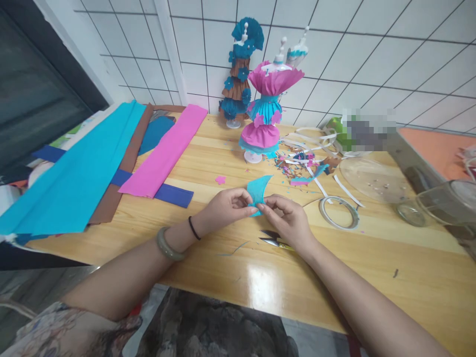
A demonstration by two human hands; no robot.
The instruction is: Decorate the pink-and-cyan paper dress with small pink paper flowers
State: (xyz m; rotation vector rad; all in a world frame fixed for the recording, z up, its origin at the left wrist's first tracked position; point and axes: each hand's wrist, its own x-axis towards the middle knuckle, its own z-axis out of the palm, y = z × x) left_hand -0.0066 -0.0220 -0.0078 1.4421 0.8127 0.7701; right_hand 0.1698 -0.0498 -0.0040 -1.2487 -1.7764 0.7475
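Note:
Between my two hands is a small piece of turquoise crepe paper, its upper part standing above my fingers. My left hand pinches its lower left side. On the lower right side, the thumb and fingers of my right hand pinch the same piece. Partly under my right hand lie thread snips with dark blades and a yellow handle. A pink paper flower rests on the table beyond my left hand. Farther back stands a small dress form in a pink and turquoise paper dress.
Crepe paper sheets in turquoise, pink and other colours lie at the left. Behind stands a second form in teal and brown paper. Paper scraps, a tape roll, a clear plate and a glass jar are at the right.

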